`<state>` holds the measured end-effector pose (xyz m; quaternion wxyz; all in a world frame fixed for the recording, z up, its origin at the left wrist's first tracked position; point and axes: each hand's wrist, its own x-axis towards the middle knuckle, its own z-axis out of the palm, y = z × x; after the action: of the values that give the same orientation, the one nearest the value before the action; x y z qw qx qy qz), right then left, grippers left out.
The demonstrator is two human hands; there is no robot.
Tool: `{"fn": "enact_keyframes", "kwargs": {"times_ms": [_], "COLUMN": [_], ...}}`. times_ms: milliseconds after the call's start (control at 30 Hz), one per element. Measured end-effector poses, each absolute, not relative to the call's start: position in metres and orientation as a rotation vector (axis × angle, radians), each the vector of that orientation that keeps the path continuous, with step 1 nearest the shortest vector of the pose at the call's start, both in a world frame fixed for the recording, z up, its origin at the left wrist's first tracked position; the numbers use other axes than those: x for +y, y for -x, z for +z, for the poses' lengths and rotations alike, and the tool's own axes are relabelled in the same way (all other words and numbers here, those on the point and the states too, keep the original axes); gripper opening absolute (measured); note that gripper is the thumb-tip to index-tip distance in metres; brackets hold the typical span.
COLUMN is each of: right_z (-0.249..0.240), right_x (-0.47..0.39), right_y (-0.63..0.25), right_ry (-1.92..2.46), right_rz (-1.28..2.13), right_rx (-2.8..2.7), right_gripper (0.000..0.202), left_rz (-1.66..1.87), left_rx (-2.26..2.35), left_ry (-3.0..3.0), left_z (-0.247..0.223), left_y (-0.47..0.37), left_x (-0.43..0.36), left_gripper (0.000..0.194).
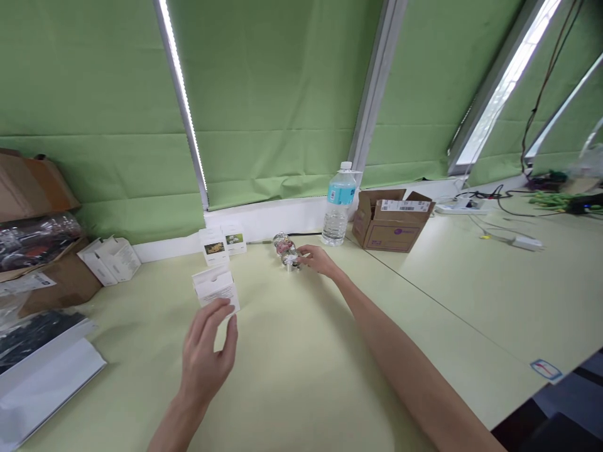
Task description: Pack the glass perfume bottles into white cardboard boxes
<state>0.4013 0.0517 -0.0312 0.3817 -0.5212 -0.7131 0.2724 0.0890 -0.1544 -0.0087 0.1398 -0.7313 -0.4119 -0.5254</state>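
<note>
My right hand (318, 260) reaches far across the table, its fingertips pinched at the edge of a small clear, shiny object (291, 258). Behind that object sits another clear one with reddish contents (281, 243); their exact kind is too small to make out. My left hand (210, 348) hovers over the table with thumb and fingers apart, holding nothing. Just beyond its fingertips stands a small white box (215, 282) with an open top. Two white cartons with small pictures, the left one (214, 246) and the right one (234, 240), stand behind it.
A water bottle (339, 204) and an open cardboard box (392, 223) stand at the back right. Folded white boxes (110, 258) and stacked cardboard boxes (70, 282) line the left. A power strip (464, 206) and cables lie farther right. Green blinds (282, 94) hang behind.
</note>
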Motion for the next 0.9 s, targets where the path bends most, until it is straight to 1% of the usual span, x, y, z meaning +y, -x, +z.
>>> {"fn": "enact_keyframes", "kwargs": {"times_ms": [100,233,500,700,800,900], "right_z": [-0.025,-0.015,0.000,0.005,0.006,0.008], "right_x": [0.046,0.035,0.012,-0.010,-0.017,-0.021], "right_y": [-0.409,-0.416,-0.407,-0.393,-0.391,-0.398], "right_ry": [1.318,1.308,1.313,1.226,1.171,1.169], "right_rz": [0.777,0.916,1.140,1.189,1.173,1.128], "right_rx": [-1.837,-1.857,-1.921,-2.065,-2.114,-2.197], "right_gripper": [0.038,0.042,0.045,0.046,0.044,0.044], "left_rz": [-1.400,-1.337,-1.365,-1.406,-1.411,-1.462], "left_rx": [-1.210,-1.333,-1.746,-2.028,-2.165,-2.201], "left_ry": [2.334,2.533,2.658,2.664,2.646,2.643], "left_z": [-0.020,-0.031,-0.035,-0.042,-0.044,-0.041], "left_y": [-0.097,-0.105,-0.115,-0.119,-0.125,-0.136], "left_x": [-0.157,-0.158,-0.160,-0.151,-0.138,-0.121], "left_gripper": [0.029,0.024,0.017,0.024,0.033,0.042]}}
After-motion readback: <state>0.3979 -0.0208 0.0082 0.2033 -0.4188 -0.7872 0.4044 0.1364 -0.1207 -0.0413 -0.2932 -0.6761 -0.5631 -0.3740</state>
